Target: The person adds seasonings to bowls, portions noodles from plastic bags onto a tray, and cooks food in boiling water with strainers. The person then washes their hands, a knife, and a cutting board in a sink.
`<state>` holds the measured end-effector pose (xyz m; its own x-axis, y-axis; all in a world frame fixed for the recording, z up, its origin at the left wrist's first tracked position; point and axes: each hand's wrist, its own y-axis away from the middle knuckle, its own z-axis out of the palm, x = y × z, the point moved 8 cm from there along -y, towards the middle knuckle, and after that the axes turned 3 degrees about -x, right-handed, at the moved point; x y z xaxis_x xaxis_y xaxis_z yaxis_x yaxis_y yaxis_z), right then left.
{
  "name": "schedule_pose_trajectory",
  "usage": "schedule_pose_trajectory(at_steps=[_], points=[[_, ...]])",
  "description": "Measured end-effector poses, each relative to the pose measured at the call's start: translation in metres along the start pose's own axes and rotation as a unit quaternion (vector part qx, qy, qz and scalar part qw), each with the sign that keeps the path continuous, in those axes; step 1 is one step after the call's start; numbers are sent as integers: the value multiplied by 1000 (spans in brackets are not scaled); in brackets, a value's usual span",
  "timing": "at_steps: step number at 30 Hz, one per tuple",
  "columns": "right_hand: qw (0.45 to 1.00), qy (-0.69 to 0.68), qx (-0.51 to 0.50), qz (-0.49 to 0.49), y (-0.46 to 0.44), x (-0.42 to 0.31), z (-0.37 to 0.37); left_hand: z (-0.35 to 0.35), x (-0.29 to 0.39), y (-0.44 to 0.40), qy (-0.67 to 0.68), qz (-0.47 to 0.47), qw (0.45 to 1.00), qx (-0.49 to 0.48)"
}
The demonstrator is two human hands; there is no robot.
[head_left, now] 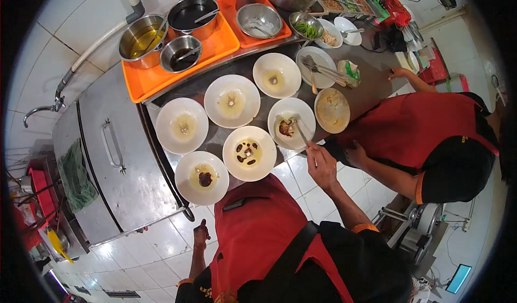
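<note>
My right hand [322, 166] is closed round the handle of a metal spoon [304, 131], whose tip is in a white bowl [276, 109] with dark sauce and oil. My left hand [201, 235] hangs low beside the red apron, away from the bowls; its fingers look curled, but whether they hold anything is too small to tell. Left of the spoon, a bowl [264, 175] holds oil with dark drops, and another bowl [186, 192] has one dark blob. Three more bowls behind, including a middle one [215, 114], hold pale oil.
Orange trays [229, 43] at the back carry metal pots of oil and dark sauce. A bowl with forks [323, 77] and a stained bowl [333, 111] stand to the right. A co-worker in a red apron [425, 125] is close on the right. A steel cabinet [129, 168] is left.
</note>
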<state>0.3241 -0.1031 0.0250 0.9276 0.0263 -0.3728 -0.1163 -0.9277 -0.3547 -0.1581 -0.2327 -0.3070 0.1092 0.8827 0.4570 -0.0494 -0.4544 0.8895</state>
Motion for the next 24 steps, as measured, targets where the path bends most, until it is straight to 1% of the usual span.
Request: schedule_pose_trajectory(at_steps=[1, 2, 3, 5, 6, 7, 8, 9, 10, 11, 12, 13, 14, 15, 16, 17, 18, 19, 20, 21, 22, 23, 24], points=[[1000, 0, -2, -2, -1, 0, 0, 2, -1, -2, 20, 22, 999, -20], [1000, 9, -3, -20, -1, -3, -1, 2, 0, 3, -5, -9, 1000, 19], [999, 19, -4, -38, -3, -5, -1, 2, 0, 5, -2, -9, 1000, 20], [999, 17, -13, -49, -6, -3, -2, 7, 5, 8, 10, 46, 999, -10], [998, 17, -19, -58, -7, -1, -2, 7, 3, 9, 12, 48, 999, -9], [998, 15, -18, -62, -8, 1, -6, 6, -2, 9, 7, 26, 1000, -3], [1000, -25, 6, 6, -10, 16, -13, 5, -5, 7, 5, 7, 1000, 5], [995, -68, 33, 68, -16, 31, -17, 4, -9, 6, 14, 21, 1000, 10], [946, -228, 94, 209, -18, 62, -18, 0, -19, 3, 26, 41, 999, 18], [849, -383, 139, 336, -21, 88, -7, 0, -15, 7, 23, 80, 996, 22], [811, -458, 172, 322, -43, 100, -6, -3, -26, 5, 29, 14, 998, 54], [765, -529, 199, 310, -62, 106, 0, -8, -44, -12, -41, 62, 997, 29], [746, -551, 202, 314, -96, 96, -2, -6, -32, -3, -54, 73, 995, 42], [731, -583, 195, 296, -132, 77, -3, -3, -22, 5, -68, 84, 993, 55], [754, -558, 203, 282, -165, 63, -3, 2, -6, 17, -82, 95, 990, 68], [783, -554, 205, 196, -202, 64, 12, 1, -6, 17, -82, 106, 988, 73], [802, -542, 194, 161, -238, 46, 18, 1, -9, 16, -82, 118, 987, 78], [843, -490, 200, 96, -273, 39, 32, 0, -19, 13, -21, 115, 990, 79], [829, -520, 191, 76, -304, 18, 42, 0, -29, 9, 42, 113, 989, 80], [840, -504, 195, 37, -334, 16, 62, 0, -39, 6, 104, 112, 985, 83], [850, -491, 188, 27, -354, -6, 65, 3, -35, 18, 94, 101, 985, 104], [880, -436, 189, 12, -375, -8, 79, 9, -52, 13, 219, 75, 970, 69], [906, -379, 189, 0, -394, -10, 96, 15, -77, 2, 331, 72, 940, -39]])
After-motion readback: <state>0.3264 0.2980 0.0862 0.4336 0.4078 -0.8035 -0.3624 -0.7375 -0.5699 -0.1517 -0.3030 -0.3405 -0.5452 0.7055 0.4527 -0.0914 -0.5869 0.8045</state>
